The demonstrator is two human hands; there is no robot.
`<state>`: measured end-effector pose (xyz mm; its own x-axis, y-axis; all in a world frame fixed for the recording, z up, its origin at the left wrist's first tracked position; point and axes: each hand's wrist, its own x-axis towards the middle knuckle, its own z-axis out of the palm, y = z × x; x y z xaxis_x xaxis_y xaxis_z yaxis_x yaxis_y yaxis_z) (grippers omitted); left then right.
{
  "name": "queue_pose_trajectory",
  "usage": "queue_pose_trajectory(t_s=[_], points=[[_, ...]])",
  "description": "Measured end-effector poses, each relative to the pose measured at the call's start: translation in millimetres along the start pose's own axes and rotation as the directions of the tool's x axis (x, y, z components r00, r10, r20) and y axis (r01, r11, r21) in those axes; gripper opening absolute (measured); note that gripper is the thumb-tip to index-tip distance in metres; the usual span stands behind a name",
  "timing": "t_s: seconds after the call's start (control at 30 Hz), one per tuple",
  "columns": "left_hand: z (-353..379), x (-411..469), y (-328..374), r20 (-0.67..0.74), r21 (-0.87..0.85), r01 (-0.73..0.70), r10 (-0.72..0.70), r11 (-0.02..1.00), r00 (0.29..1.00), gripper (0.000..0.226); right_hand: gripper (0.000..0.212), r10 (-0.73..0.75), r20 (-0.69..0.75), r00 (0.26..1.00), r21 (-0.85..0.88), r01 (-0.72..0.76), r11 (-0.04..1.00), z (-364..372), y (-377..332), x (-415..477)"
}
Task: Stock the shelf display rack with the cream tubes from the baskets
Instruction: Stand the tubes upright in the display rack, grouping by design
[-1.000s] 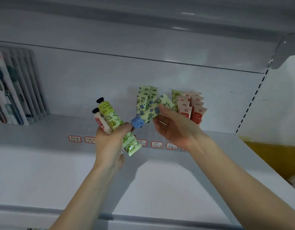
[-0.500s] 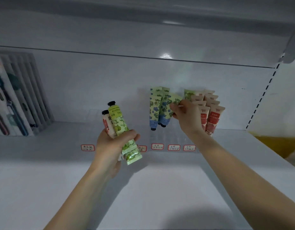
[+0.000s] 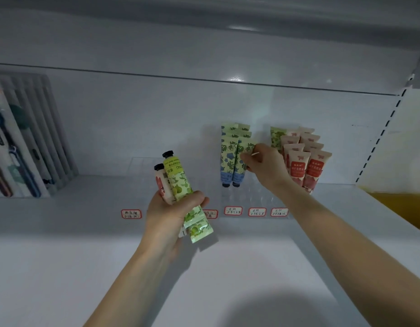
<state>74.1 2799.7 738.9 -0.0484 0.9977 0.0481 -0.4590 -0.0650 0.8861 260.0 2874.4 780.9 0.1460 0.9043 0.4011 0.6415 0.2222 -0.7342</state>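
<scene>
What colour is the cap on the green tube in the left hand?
Black cap on the green tube, clearest in the head view.

This is a shop, seen at a stocked retail shelf. The shelf (image 3: pixel 62 256) is white painted metal. Another shelf (image 3: pixel 204 24) runs overhead, and a slotted upright (image 3: pixel 381 135) at the far right has a bracket at its top. On the far side stands a clear display rack (image 3: pixel 251 194), and its near edge carries a row of red-bordered handwritten labels (image 3: pixel 233 210). The goods in it are sorted by kind, many alike in each column and caps down: blue-flowered tubes (image 3: pixel 229 156) on the left, red tubes (image 3: pixel 296 166) on the right, green tubes (image 3: pixel 276 138) between them at the back. At the far left, toothbrush packs (image 3: pixel 20 142) stand filed one behind another.
</scene>
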Motion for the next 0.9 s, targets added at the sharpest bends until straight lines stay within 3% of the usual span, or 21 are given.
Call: queue_pose_trajectory(t_s=[0.5, 0.63, 0.67, 0.73, 0.8, 0.9], points=[[4, -3, -1, 0.05, 0.013, 0.017, -0.018, 1.0, 0.999, 0.018, 0.016, -0.013, 0.007, 1.0, -0.04, 0.013, 0.999, 1, 4, 0], [5, -5, 0, 0.095, 0.116, -0.019, 0.008, 0.993, 0.995, 0.03, 0.048, 0.087, 0.014, 0.996, -0.012, -0.086, 0.996, -6, 2, -5], [5, -6, 0, 0.104, 0.147, -0.036, 0.021, 0.988, 0.994, 0.031, 0.051, 0.066, -0.028, 0.997, -0.002, -0.066, 0.998, -10, -3, -9], [8, -8, 0, 0.119, 0.207, -0.069, 0.045, 0.976, 0.992, 0.026, 0.033, -0.054, -0.1, 0.994, 0.059, 0.06, 0.996, -18, -19, -21], [10, -9, 1, 0.139, 0.271, -0.093, 0.057, 0.958, 0.989, 0.027, 0.015, -0.134, 0.004, 0.991, 0.174, 0.131, 0.976, -26, -40, -35], [16, -11, 1, 0.179, 0.349, -0.112, 0.051, 0.93, 0.983, 0.042, 0.019, -0.134, 0.306, 0.943, 0.18, 0.081, 0.98, -29, -67, -51]])
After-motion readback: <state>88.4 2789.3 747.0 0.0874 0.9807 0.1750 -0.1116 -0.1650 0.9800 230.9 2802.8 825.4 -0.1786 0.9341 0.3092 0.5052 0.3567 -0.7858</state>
